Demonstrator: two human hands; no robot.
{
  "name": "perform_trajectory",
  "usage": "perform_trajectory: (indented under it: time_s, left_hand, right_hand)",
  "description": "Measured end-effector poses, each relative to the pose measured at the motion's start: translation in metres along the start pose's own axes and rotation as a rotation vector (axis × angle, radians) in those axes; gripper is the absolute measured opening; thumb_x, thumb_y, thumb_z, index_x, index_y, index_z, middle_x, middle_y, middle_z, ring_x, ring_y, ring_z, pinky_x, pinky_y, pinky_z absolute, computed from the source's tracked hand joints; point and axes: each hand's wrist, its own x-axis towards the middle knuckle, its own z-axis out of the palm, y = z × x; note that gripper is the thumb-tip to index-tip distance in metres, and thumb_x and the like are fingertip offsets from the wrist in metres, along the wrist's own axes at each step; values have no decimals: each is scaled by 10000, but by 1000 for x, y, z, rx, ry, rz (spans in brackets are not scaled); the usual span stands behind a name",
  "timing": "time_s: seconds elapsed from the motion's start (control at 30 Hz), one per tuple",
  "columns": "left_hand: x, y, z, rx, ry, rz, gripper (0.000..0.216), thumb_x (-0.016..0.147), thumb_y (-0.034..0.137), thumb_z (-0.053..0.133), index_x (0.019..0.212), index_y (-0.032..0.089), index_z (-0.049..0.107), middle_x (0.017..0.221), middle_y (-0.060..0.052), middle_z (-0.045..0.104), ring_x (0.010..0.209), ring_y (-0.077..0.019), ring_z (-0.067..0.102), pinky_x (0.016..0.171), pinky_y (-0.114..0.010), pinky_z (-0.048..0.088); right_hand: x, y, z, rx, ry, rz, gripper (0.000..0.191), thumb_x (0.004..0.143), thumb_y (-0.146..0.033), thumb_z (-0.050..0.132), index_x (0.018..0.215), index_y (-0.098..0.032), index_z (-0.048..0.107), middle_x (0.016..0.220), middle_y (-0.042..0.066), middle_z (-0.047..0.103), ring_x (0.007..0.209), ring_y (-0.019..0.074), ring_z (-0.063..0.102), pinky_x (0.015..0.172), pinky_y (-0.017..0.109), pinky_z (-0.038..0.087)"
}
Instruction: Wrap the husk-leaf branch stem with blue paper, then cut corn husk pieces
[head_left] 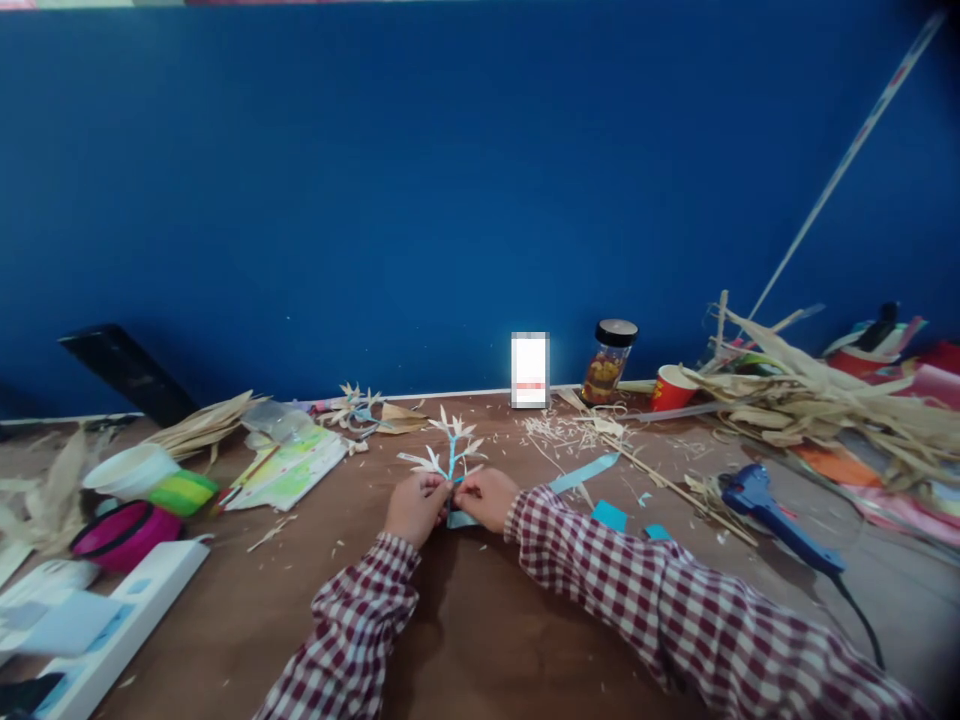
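Observation:
A small handmade branch [452, 455], with a light-blue wrapped stem and pointed pale husk leaves, stands upright between my hands. My left hand [414, 510] is closed, its thumb and fingers pinching the lower stem. My right hand [487, 497] is closed beside it, fingertips together against the stem. A pale blue strip [463, 519] shows just under the right fingers and seems pinched in them; the exact grip is hidden. More blue tape [585, 471] lies on the table beyond my right wrist, with small blue pieces [609, 516] by the sleeve.
At right are a blue glue gun [780, 520], dried corn husks [810, 400], a red paper cup [673, 388] and a black-lidded jar [609, 362]. At left are a white power strip [142, 620], a magenta container [127, 533] and a painted sheet [292, 465]. Another husk spray [358, 405] lies behind.

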Motion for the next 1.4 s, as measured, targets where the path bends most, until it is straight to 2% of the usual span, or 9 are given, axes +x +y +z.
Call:
perform_trajectory:
  time_s: [0.17, 0.33, 0.53, 0.77, 0.87, 0.97, 1.2, 1.3, 1.4]
  left_hand:
    - [-4, 2, -5, -210, -167, -44, 290, 617, 415, 642, 733, 164, 556, 519, 45, 548, 498, -111, 550, 491, -216, 437]
    - [-17, 8, 2, -378, -295, -48, 356, 576, 459, 662, 716, 147, 565, 681, 8, 603, 670, -143, 599, 648, -290, 493]
    - [-27, 11, 14, -459, -261, -75, 322, 594, 427, 654, 719, 149, 551, 667, 17, 577, 681, -155, 594, 662, -328, 512]
    - [-29, 4, 20, -448, -247, -48, 279, 642, 405, 639, 715, 154, 541, 647, 36, 546, 617, -122, 555, 598, -279, 507]
    - [-29, 2, 23, -453, -269, -46, 277, 652, 405, 637, 725, 154, 543, 670, 32, 544, 651, -128, 557, 622, -283, 511]
    - [-30, 2, 24, -452, -298, -52, 286, 660, 413, 626, 769, 158, 552, 727, 17, 564, 704, -146, 571, 655, -302, 515]
    - [-31, -1, 26, -326, -301, -29, 265, 724, 429, 544, 799, 176, 527, 653, 25, 557, 617, -142, 555, 559, -282, 510]
    - [-31, -4, 28, -264, -267, 33, 256, 746, 427, 515, 820, 182, 525, 601, 30, 553, 563, -148, 544, 519, -275, 494]
    - [-31, -6, 27, -183, -218, 111, 235, 759, 414, 502, 760, 181, 536, 561, 22, 554, 542, -156, 541, 503, -264, 469]
  right_hand:
    - [-12, 5, -9, 114, 4, -63, 168, 756, -229, 522, 765, -151, 671, 539, -38, 544, 488, 68, 442, 448, 160, 296]
    - [-22, 16, -14, 208, -28, -102, 166, 719, -209, 536, 828, -149, 646, 581, -34, 568, 499, 68, 470, 446, 142, 333]
    - [-33, 25, -11, 217, 6, -91, 147, 699, -152, 521, 801, -159, 626, 668, -13, 614, 578, 90, 526, 512, 163, 368]
    - [-37, 28, -10, 165, 27, -64, 147, 727, -190, 495, 795, -173, 625, 656, -13, 610, 589, 99, 534, 525, 180, 356]
    - [-37, 29, -12, 119, 22, -66, 143, 724, -247, 519, 748, -185, 645, 675, -5, 627, 619, 120, 542, 538, 200, 348]
    - [-38, 29, -12, 70, 31, -66, 135, 701, -229, 528, 720, -193, 656, 703, 3, 643, 661, 138, 549, 574, 222, 343]
    - [-39, 28, -8, 32, 34, -39, 149, 713, -251, 510, 721, -199, 649, 738, 7, 659, 686, 147, 566, 578, 228, 340]
    - [-40, 27, -9, 30, 34, -36, 160, 723, -259, 501, 724, -192, 647, 746, 18, 664, 706, 156, 577, 592, 231, 348]
    - [-40, 26, -10, 36, 30, -35, 172, 733, -263, 488, 722, -185, 641, 729, 25, 662, 684, 153, 574, 582, 228, 350]
